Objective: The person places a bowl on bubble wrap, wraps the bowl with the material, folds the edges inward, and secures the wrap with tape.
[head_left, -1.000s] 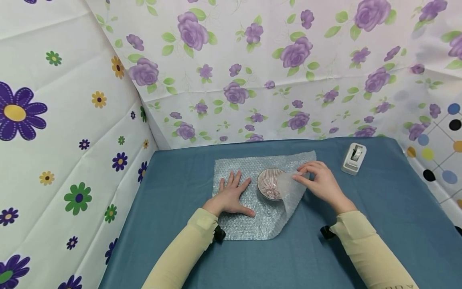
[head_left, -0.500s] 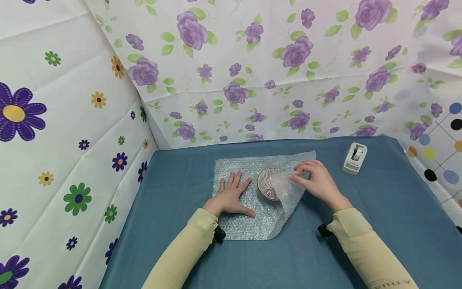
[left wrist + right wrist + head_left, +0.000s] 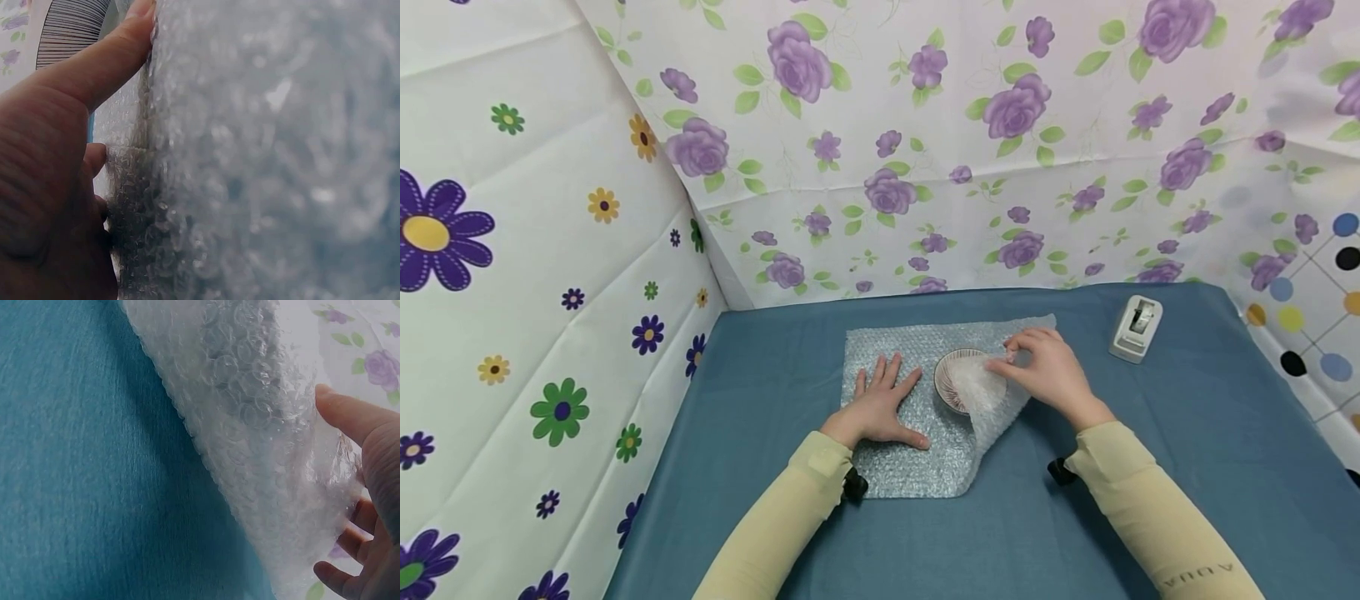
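Note:
A sheet of bubble wrap [image 3: 910, 471] lies on the blue cloth, and a bowl [image 3: 950, 385] with thin radiating stripes sits on it right of centre. My left hand [image 3: 882, 412] rests flat on the sheet left of the bowl, fingers spread. Up at the right, my right hand [image 3: 1051, 372] pinches the sheet's lifted edge between thumb and fingers, folded over the bowl's right part. That part of the bowl shows only faintly through the plastic. In the right wrist view the raised bubble wrap [image 3: 250, 425] slants up to the thumb.
A white tape dispenser [image 3: 1137, 329] stands at the back right of the blue cloth [image 3: 760, 400]. Flower-patterned sheets [image 3: 865, 150] hang behind and at the left, and a dotted one [image 3: 1322, 333] at the right.
My right hand has moved left, drawing the pinched edge of bubble wrap farther over the bowl, so less of the bowl shows bare. The left hand stays in place.

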A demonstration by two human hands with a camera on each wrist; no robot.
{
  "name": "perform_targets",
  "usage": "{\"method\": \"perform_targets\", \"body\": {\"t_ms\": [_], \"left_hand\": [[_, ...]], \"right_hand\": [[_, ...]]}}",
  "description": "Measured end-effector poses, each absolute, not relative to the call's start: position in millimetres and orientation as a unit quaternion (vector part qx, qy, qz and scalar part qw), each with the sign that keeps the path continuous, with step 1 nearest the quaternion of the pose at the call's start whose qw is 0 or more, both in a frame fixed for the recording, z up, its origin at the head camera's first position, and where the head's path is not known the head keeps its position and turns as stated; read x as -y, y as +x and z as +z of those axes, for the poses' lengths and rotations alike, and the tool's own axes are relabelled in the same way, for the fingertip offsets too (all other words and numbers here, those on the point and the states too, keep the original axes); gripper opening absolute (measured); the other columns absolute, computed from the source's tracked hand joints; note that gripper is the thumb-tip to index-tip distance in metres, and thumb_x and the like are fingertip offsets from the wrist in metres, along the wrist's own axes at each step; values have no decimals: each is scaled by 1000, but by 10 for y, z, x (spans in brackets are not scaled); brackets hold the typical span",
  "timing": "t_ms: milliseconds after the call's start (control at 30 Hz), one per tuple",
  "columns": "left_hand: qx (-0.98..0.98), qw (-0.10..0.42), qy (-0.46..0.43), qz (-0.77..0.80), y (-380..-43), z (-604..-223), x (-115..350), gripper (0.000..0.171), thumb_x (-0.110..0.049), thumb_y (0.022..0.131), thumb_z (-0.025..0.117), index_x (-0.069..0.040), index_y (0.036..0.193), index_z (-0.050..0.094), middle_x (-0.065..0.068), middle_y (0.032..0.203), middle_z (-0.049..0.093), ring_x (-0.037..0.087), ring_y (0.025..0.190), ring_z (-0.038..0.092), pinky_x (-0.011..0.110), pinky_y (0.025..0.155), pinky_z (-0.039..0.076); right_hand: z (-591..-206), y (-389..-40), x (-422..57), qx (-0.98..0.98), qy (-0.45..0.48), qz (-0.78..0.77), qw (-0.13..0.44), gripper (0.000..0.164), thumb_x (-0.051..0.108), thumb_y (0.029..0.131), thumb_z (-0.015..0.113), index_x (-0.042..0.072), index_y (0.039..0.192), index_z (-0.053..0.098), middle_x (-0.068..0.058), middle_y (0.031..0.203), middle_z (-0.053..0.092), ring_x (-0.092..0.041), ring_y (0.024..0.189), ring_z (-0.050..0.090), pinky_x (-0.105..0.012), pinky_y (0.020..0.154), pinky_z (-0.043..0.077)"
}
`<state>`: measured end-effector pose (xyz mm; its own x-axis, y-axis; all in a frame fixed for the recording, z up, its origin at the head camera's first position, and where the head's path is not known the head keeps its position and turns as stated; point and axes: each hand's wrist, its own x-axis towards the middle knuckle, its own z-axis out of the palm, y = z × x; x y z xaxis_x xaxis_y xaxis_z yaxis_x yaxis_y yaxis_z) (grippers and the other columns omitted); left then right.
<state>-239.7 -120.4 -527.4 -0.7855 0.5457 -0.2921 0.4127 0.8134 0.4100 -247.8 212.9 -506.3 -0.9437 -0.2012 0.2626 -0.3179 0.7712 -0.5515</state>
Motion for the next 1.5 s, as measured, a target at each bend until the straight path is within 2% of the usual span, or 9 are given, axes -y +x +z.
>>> {"method": "perform_targets", "body": {"t_ms": [400, 867, 1167, 1333, 1500], "left_hand": [[-932, 201, 254, 160, -2397, -5273, 1196, 124, -71, 82, 84, -27, 174, 12, 13, 178, -13, 38, 162, -18, 66, 125, -9], [-933, 197, 256, 162, -2383, -5254, 1191, 124, -69, 82, 85, -26, 174, 15, 14, 178, -11, 39, 162, -17, 67, 125, -9], [-934, 199, 252, 157, -2394, -5276, 1189, 125, -71, 82, 83, -27, 174, 13, 12, 178, -13, 37, 162, -19, 66, 126, -10], [-934, 201, 251, 157, -2394, -5273, 1186, 125, -72, 81, 83, -28, 174, 13, 12, 178, -14, 37, 162, -19, 66, 125, -10], [-934, 203, 250, 157, -2396, -5274, 1189, 125, -73, 81, 83, -29, 174, 12, 11, 178, -14, 37, 161, -19, 65, 126, -10]], "right_hand": [[-5090, -2515, -2080, 940, 140, 298, 91, 39, 49, 91, 86, 17, 83, 67, -14, 117, 72, -42, 129, 56, -64, 109, 42], [-5107, -2556, -1997, 946, 153, 266, 102, 36, 47, 89, 89, 14, 93, 73, -13, 117, 73, -39, 123, 60, -62, 99, 48], [-5114, -2573, -1895, 952, 153, 245, 99, 37, 46, 87, 91, 13, 96, 77, -12, 119, 73, -38, 122, 60, -64, 99, 47], [-5102, -2563, -1849, 958, 158, 219, 94, 32, 46, 87, 91, 17, 92, 76, -11, 120, 72, -37, 123, 59, -66, 98, 45], [-5078, -2566, -1799, 965, 168, 180, 94, 31, 45, 86, 92, 17, 94, 79, -11, 122, 72, -38, 128, 57, -68, 104, 42]]}}
